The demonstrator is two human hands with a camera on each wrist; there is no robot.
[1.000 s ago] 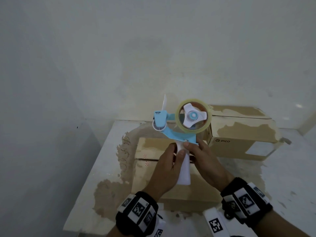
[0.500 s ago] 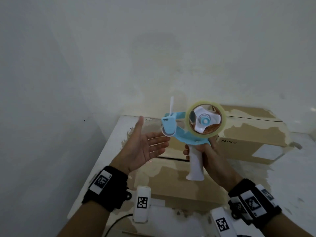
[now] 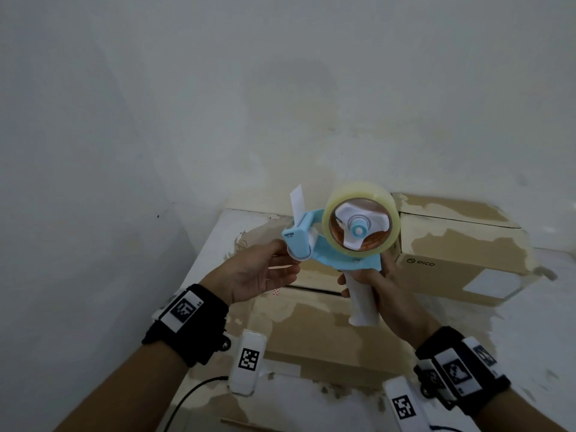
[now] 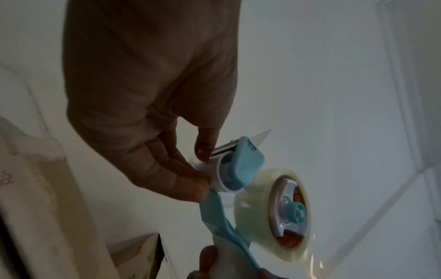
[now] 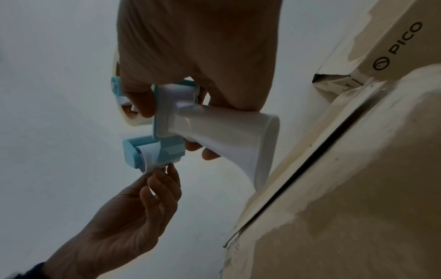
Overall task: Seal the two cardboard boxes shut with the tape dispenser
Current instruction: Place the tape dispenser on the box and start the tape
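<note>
- The right hand (image 3: 378, 283) is wrapped around the white handle (image 3: 363, 299) of the tape dispenser (image 3: 338, 244) and holds it up in the air, above the boxes.
- The tape dispenser is blue, with a big roll of clear tape (image 3: 361, 224) on its wheel.
- The left hand (image 3: 261, 272) is at the front end of the dispenser, palm up.
- In the left wrist view, the thumb and fingers (image 4: 181, 181) of the left hand pinch at the white roller (image 4: 220, 176) and the bit of tape there.
- The two hands are apart, one at each end of the dispenser.
- A thin white flap (image 3: 296, 202) sticks up from the front of the dispenser.
- The near box (image 3: 311, 335) lies on the desk (image 3: 215, 244) right under the hands. A dark gap runs between its top flaps, so it is not taped yet.
- The far box (image 3: 461, 241) sits behind it on the right, near the wall. It has the word PICO on its side.
- Both boxes are brown with pale worn patches.
- Black bands with square black-and-white marks sit on both wrists.
</note>
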